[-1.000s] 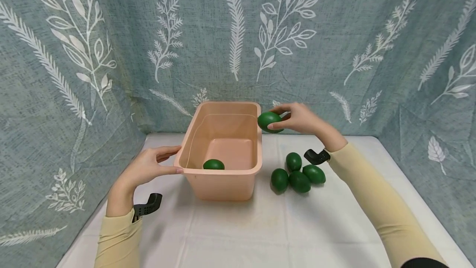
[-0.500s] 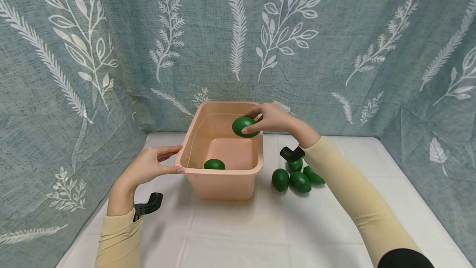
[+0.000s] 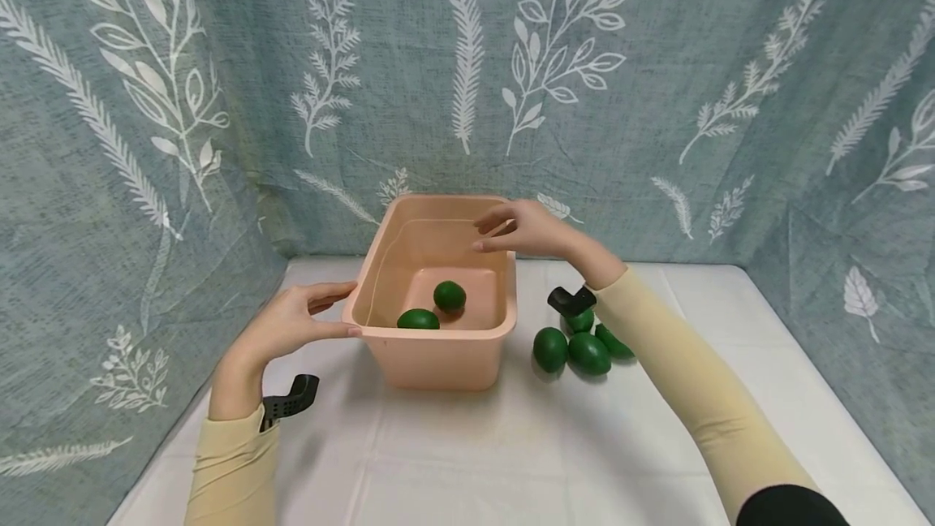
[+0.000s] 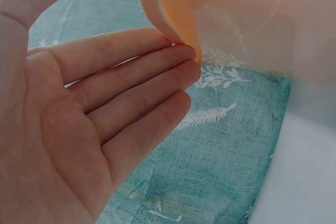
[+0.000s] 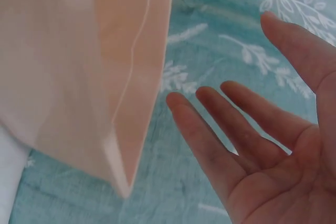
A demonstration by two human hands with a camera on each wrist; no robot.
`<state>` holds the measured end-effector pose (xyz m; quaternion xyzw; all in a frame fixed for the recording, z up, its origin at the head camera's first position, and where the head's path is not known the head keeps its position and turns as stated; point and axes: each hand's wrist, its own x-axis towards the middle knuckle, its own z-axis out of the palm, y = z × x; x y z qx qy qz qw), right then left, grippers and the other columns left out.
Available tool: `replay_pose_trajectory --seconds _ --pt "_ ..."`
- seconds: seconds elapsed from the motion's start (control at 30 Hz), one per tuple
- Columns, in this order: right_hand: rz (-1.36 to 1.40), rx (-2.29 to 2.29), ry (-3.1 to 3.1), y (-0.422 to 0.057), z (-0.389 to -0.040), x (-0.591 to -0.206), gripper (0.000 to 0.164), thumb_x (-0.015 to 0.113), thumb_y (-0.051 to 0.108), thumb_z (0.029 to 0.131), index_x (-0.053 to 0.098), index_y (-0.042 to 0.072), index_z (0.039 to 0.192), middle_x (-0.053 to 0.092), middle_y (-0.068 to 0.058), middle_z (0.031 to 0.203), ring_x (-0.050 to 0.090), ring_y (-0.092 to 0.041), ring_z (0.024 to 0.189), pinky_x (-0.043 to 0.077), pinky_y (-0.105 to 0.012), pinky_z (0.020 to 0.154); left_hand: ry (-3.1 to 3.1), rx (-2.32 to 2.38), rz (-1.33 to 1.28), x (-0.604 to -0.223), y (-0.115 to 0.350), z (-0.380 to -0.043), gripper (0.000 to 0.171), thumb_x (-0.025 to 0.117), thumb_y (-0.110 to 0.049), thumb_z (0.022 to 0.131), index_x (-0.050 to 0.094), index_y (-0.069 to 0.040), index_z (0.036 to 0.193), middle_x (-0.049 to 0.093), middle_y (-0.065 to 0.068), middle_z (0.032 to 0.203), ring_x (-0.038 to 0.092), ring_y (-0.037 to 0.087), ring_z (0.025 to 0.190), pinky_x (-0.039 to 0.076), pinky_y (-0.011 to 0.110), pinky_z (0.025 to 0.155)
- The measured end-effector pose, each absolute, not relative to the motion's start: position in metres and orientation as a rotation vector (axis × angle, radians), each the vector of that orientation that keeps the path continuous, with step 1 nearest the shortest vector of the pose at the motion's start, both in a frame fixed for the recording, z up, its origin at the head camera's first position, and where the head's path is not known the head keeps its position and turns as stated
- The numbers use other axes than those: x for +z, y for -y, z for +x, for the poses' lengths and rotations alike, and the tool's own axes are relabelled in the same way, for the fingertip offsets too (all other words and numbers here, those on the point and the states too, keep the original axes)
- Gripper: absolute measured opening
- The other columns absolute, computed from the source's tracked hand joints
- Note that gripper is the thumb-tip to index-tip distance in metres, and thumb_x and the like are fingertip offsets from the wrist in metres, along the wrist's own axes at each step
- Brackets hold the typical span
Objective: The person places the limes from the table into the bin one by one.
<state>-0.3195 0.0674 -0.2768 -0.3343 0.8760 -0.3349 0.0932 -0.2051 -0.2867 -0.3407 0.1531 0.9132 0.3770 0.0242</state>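
My left hand [image 3: 295, 323] touches the near left corner of a pink plastic bin [image 3: 431, 364]. In the left wrist view its fingers [image 4: 142, 85] are straight, fingertips right at the bin's rim. Over the bin's right side hovers my right hand [image 3: 522, 230], holding nothing. The right wrist view shows its fingers [image 5: 210, 145] spread apart. Inside the bin lie two smooth dark green oval fruits that look like avocados: one fruit [image 3: 449, 296] on the floor near the middle, another fruit [image 3: 418, 319] partly hidden behind the front rim.
Several more green fruits, among them a front one [image 3: 588, 354] and a left one [image 3: 550, 349], sit clustered right of the bin, partly covered by the right wrist's black camera mount [image 3: 571, 300]. A white cloth [image 3: 467, 461] covers the table. Leaf-patterned teal curtains [image 3: 409, 63] stand behind and at both sides.
My right hand moved left over the bin with a green fruit and let it go. The fruit now lies on the bin's floor. My left hand stayed at the rim.
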Motion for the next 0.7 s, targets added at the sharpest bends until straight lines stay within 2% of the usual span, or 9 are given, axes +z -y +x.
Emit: replay_pose_trajectory --seconds 0.23,0.7 --pt "-0.915 -1.071 -2.589 -0.100 -0.315 -0.287 0.051 0.070 0.037 0.086 0.059 0.014 0.130 0.059 -0.007 0.130 0.063 -0.022 0.112 0.058 -0.033 0.088 -2.824 1.170 0.477 -0.340 0.286 -0.205 0.075 0.077 -0.044 0.076 0.050 -0.010 0.138 0.051 0.011 0.140 0.043 0.037 0.132 0.041 0.048 0.110" --pt "-0.750 -1.140 -2.662 -0.175 -0.306 -0.330 0.057 0.070 0.037 0.086 0.053 0.011 0.134 0.054 -0.015 0.135 0.057 -0.033 0.119 0.055 -0.044 0.093 -2.838 1.168 0.478 -0.339 0.285 -0.206 0.075 0.078 -0.044 0.076 0.051 -0.011 0.138 0.052 0.011 0.139 0.044 0.037 0.131 0.042 0.049 0.108"
